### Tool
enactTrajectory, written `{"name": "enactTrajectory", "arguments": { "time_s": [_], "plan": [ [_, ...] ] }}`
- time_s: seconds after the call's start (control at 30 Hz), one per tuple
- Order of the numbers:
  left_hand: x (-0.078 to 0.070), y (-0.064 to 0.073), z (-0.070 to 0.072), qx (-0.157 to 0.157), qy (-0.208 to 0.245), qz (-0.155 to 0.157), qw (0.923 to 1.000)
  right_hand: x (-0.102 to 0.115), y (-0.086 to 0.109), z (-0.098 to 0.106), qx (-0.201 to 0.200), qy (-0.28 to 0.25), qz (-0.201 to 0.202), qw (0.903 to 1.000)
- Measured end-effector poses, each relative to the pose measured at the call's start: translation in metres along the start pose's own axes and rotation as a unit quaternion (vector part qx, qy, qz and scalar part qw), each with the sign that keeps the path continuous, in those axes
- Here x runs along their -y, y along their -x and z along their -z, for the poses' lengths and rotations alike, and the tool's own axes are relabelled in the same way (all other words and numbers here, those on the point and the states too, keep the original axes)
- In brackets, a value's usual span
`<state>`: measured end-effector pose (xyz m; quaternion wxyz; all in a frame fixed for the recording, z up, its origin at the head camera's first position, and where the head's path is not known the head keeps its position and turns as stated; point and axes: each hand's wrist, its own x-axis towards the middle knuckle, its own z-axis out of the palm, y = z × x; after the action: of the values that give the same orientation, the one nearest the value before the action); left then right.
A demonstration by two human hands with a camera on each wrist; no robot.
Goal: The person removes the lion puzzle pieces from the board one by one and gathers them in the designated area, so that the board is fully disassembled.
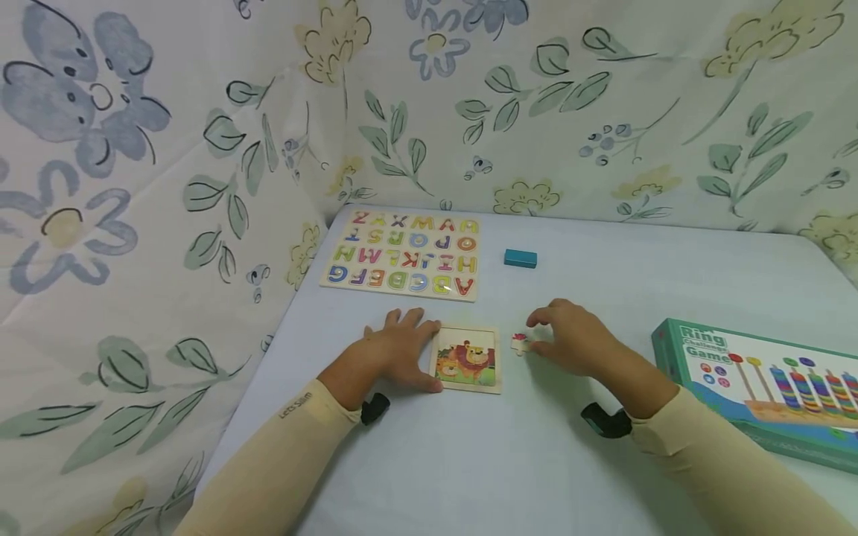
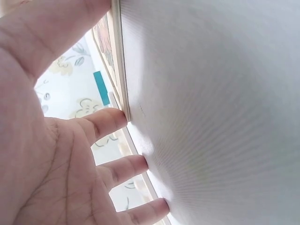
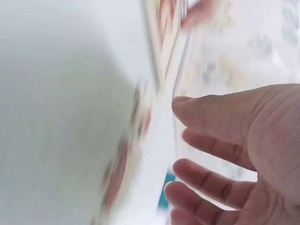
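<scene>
A small wooden jigsaw puzzle [image 1: 466,360] with a lion picture lies flat on the white table. My left hand [image 1: 397,350] is spread at its left side, thumb by the lower corner and index finger by the upper one. In the left wrist view the index finger [image 2: 110,123] touches the board's edge. Just right of the puzzle is a loose jigsaw piece [image 1: 519,343] with red on it. My right hand [image 1: 570,339] hovers at that piece, thumb and fingers apart. In the right wrist view, blurred loose pieces [image 3: 117,180] lie on the table beyond the fingertips.
Behind the puzzle lies a wooden alphabet board [image 1: 405,253] with coloured letters. A teal block [image 1: 520,258] sits right of it. At the right is a green Ring Challenge Game box [image 1: 771,387]. A floral cloth [image 1: 429,112] hangs behind and left of the table.
</scene>
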<state>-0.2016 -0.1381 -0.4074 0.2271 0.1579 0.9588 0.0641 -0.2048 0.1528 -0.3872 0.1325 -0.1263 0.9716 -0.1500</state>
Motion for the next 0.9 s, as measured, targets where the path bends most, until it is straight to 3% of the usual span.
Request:
{"name": "enactTrajectory", "arguments": {
  "time_s": [0.2,0.4,0.67,0.9],
  "plan": [
    [-0.001,0.001,0.001,0.007,0.001,0.005,1.0,0.054,-0.014,-0.023,0.016,0.011,0.059,0.9981],
    [-0.001,0.001,0.003,0.013,-0.006,0.01,0.9999,0.086,-0.03,-0.039,0.041,-0.006,0.096,0.9946],
    [-0.004,0.0,0.005,0.01,-0.012,0.004,0.9999,0.091,-0.037,-0.045,0.07,-0.032,0.09,0.993],
    [0.0,0.0,0.003,0.01,-0.014,0.008,0.9998,0.095,-0.034,-0.05,0.051,-0.045,0.083,0.9942]
  ]
}}
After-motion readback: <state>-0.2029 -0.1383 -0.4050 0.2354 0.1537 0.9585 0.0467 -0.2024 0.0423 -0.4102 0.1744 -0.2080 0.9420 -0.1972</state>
